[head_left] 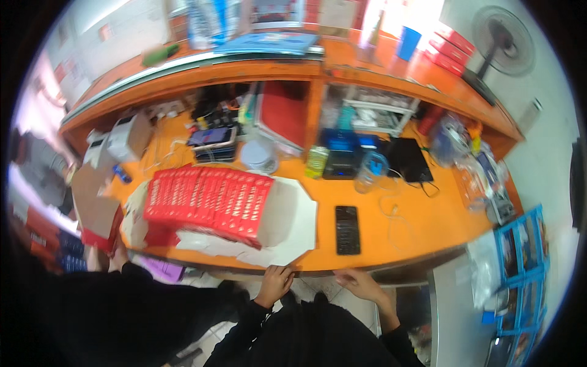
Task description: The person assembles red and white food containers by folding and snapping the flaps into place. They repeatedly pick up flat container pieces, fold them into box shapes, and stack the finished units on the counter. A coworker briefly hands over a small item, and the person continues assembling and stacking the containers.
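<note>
My left hand (276,285) rests at the desk's front edge, beside the lower corner of a white cardboard sheet (299,211). Its fingers are slightly bent and seem to hold nothing. To its right, my right hand (359,285) is just off the same edge, fingers loosely apart, empty. A long row of red boxes (208,199) with white lettering stands packed side by side on the sheet. Beyond my right hand, a black phone (348,230) lies on the orange desk (397,248).
At the left, a co-worker's hand (117,257) is at a red and brown box (98,208). A clear cup (370,173), green-labelled bottle (316,161) and black device (411,160) stand farther back under a shelf. Blue racks (520,257) are at the right.
</note>
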Action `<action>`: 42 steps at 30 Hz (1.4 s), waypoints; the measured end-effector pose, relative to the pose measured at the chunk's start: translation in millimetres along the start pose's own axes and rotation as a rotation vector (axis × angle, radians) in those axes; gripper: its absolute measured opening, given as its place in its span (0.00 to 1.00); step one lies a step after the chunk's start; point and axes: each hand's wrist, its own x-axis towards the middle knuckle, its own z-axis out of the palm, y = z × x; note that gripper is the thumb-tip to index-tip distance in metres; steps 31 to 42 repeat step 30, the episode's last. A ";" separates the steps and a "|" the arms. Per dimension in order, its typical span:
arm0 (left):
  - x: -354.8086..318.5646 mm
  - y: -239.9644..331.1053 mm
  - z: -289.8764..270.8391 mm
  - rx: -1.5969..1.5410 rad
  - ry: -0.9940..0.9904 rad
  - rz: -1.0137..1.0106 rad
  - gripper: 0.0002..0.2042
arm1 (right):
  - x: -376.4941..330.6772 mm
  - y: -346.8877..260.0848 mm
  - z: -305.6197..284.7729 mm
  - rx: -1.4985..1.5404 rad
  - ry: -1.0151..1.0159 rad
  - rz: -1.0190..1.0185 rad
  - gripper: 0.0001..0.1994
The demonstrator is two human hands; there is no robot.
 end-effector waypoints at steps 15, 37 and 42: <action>21.4 10.5 59.5 0.025 -0.076 0.203 0.13 | -51.4 -273.0 18.8 -0.268 0.781 -1.252 0.17; -13.1 96.3 100.4 0.165 0.079 0.381 0.21 | -406.4 -97.5 117.8 -0.313 1.599 0.253 0.17; -13.1 96.3 100.4 0.165 0.079 0.381 0.21 | -406.4 -97.5 117.8 -0.313 1.599 0.253 0.17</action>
